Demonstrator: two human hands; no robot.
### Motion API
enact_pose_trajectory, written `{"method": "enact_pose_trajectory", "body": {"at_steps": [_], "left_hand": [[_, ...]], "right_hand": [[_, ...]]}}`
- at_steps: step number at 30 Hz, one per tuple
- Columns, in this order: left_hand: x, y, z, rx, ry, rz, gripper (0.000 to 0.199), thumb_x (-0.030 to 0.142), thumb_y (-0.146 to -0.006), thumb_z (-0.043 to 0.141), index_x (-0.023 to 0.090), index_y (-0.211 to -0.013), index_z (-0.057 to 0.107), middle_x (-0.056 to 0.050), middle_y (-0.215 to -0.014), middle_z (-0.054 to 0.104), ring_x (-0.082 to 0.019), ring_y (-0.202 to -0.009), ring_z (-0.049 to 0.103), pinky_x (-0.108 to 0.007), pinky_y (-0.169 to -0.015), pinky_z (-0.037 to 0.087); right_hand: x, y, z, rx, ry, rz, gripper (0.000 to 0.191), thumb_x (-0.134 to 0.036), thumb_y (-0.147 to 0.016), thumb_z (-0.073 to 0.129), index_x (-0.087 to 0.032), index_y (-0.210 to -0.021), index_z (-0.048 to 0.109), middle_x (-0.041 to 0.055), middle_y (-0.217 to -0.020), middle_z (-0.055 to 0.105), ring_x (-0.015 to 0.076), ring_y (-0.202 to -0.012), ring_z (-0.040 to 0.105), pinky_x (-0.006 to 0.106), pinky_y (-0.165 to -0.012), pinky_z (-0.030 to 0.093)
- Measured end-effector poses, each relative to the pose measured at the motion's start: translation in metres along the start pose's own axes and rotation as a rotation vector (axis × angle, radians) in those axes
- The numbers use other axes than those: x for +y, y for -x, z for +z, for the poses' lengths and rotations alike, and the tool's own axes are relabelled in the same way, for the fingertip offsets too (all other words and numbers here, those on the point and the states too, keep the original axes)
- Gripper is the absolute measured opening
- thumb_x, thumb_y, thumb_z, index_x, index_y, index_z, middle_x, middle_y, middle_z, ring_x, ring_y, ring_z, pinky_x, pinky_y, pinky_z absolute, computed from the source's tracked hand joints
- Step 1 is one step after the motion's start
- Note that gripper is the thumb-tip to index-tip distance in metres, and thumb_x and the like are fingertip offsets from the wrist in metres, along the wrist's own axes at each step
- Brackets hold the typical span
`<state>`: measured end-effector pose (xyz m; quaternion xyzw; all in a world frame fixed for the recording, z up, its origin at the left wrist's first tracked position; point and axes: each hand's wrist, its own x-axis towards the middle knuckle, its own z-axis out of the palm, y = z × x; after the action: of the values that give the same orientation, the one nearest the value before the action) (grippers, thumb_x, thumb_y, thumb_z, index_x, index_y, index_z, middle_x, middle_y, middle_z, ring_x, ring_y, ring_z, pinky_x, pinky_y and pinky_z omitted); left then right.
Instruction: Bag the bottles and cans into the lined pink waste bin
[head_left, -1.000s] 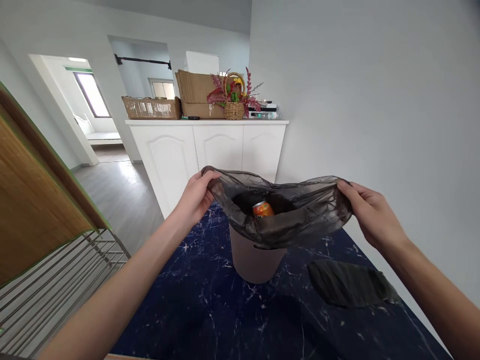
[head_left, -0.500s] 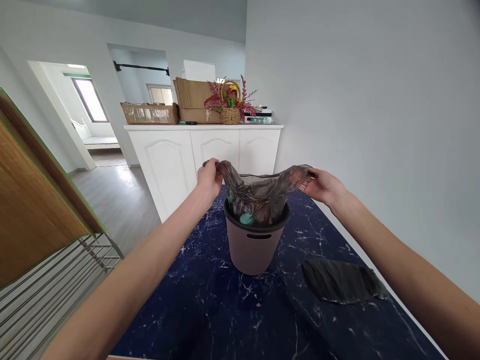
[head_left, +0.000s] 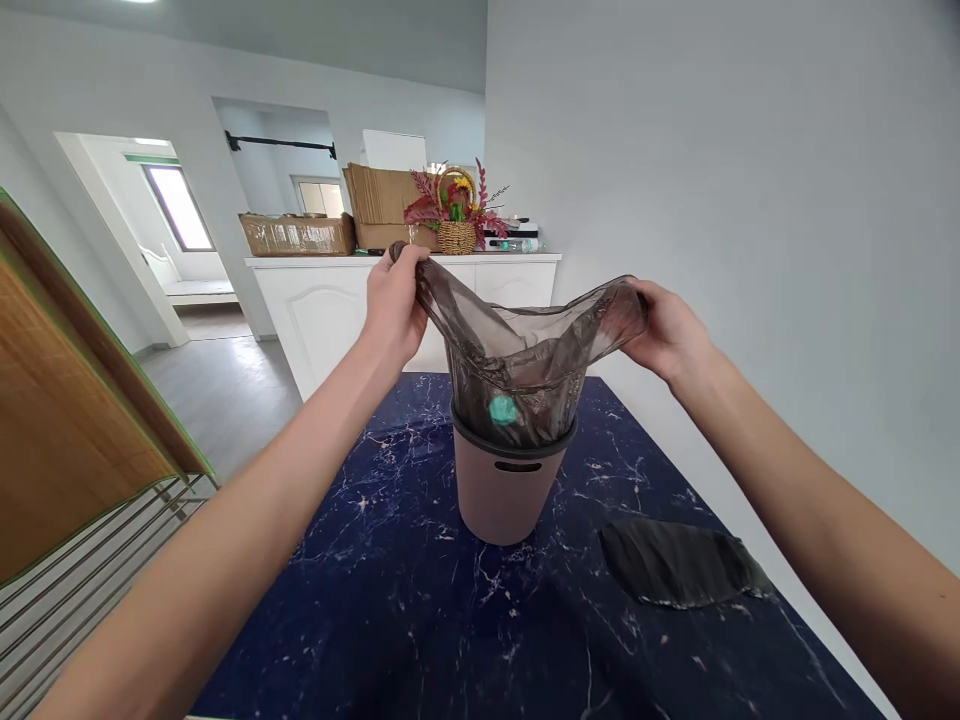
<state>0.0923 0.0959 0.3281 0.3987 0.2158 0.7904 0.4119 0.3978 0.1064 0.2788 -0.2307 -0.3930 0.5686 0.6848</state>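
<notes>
A dark, see-through plastic bag (head_left: 517, 375) stretches between my hands, its mouth spread wide. My left hand (head_left: 396, 300) is closed on its left edge, and my right hand (head_left: 666, 328) grips the right edge. The lower part of the bag sits inside a brownish-pink bin (head_left: 510, 500) with a dark rim and a slot handle. Something green shows through the bag just above the rim; what else it holds is hard to make out. On the blue marbled table (head_left: 420, 620), right of the bin, lies a folded black bag (head_left: 682, 563).
Behind the table a white cabinet (head_left: 322, 310) carries cardboard boxes (head_left: 296, 235), a flower basket (head_left: 456, 237) and a plastic bottle (head_left: 517, 245). A wooden board (head_left: 82, 400) and a metal rack (head_left: 90, 580) stand at the left. A plain wall runs along the right.
Both hands have risen with the bag's edges. More of the bag now shows above the rim, and the green item has come up with it. The bin stays on the table.
</notes>
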Motion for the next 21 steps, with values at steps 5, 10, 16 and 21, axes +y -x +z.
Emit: {"method": "enact_pose_trajectory", "body": {"at_steps": [5,10,16,21], "left_hand": [[0.004,-0.008,-0.001,0.084,0.006,0.006,0.029,0.005,-0.084,0.074,0.021,-0.072,0.053,0.008,-0.060,0.048,-0.009,-0.051,0.048,-0.021,-0.052,0.039],[0.003,-0.020,0.008,0.254,0.041,0.003,0.031,0.000,-0.089,0.064,0.022,-0.073,0.050,0.008,-0.061,0.048,-0.009,-0.052,0.048,-0.020,-0.054,0.040],[0.010,-0.019,0.015,0.069,0.049,0.100,0.027,0.002,-0.087,0.070,0.021,-0.078,0.053,0.005,-0.069,0.056,-0.010,-0.059,0.056,-0.020,-0.059,0.046],[0.018,-0.002,0.034,-0.031,0.022,0.164,0.031,0.002,-0.088,0.074,0.020,-0.075,0.051,0.007,-0.069,0.048,-0.008,-0.058,0.054,-0.019,-0.062,0.046]], "right_hand": [[0.000,-0.014,0.007,0.113,-0.085,0.019,0.027,-0.010,-0.102,0.055,-0.024,-0.079,0.053,-0.0041,-0.063,0.064,0.0116,-0.057,0.067,0.021,-0.062,0.064],[0.001,-0.030,0.011,0.175,-0.103,0.034,0.024,-0.011,-0.101,0.053,-0.025,-0.082,0.054,-0.0041,-0.062,0.064,0.0125,-0.061,0.071,0.022,-0.064,0.066],[-0.011,-0.029,0.022,0.118,-0.139,-0.002,0.025,-0.011,-0.105,0.048,-0.022,-0.083,0.055,-0.0026,-0.067,0.068,0.0106,-0.065,0.072,0.022,-0.073,0.068],[-0.009,-0.026,0.031,0.049,-0.141,-0.015,0.029,-0.010,-0.106,0.044,-0.023,-0.082,0.054,-0.0030,-0.065,0.066,0.0107,-0.061,0.069,0.022,-0.068,0.067]]}}
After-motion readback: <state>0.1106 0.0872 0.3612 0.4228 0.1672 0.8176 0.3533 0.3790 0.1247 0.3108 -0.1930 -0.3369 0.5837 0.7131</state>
